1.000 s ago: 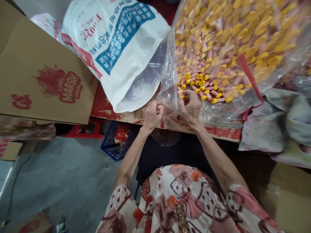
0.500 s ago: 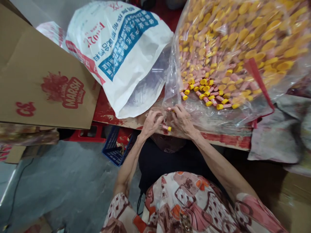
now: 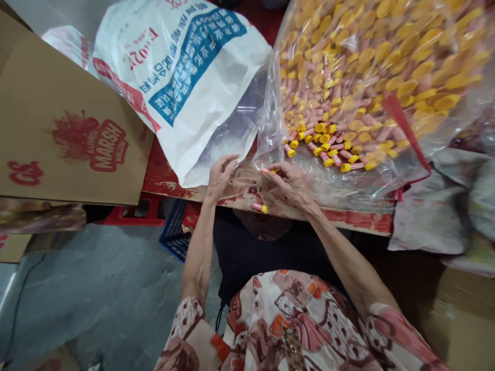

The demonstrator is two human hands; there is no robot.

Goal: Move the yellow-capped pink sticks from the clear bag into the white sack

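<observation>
My left hand [image 3: 221,178] is at the open mouth of the white sack [image 3: 209,98], its fingers curled together; what they hold, if anything, is too small to tell. My right hand [image 3: 290,184] pinches a small pink tube with a yellow cap [image 3: 267,171] over the table edge. Another capped tube [image 3: 260,207] lies at the front edge of the table, between and below my hands. Clear plastic pieces [image 3: 226,141] show inside the sack. Many yellow-capped pink tubes [image 3: 328,154] fill the large clear bag [image 3: 320,180] at the right.
A cardboard box [image 3: 73,118] stands at the left. The worn red table [image 3: 359,220] has a blue crate [image 3: 176,232] and a red stool [image 3: 133,212] below its left part. Pale cloth sacks [image 3: 429,216] lie at the right.
My left hand has moved left and up, from near the loose tube to the sack's mouth. My right hand stays near its place with a tube. The view has shifted slightly.
</observation>
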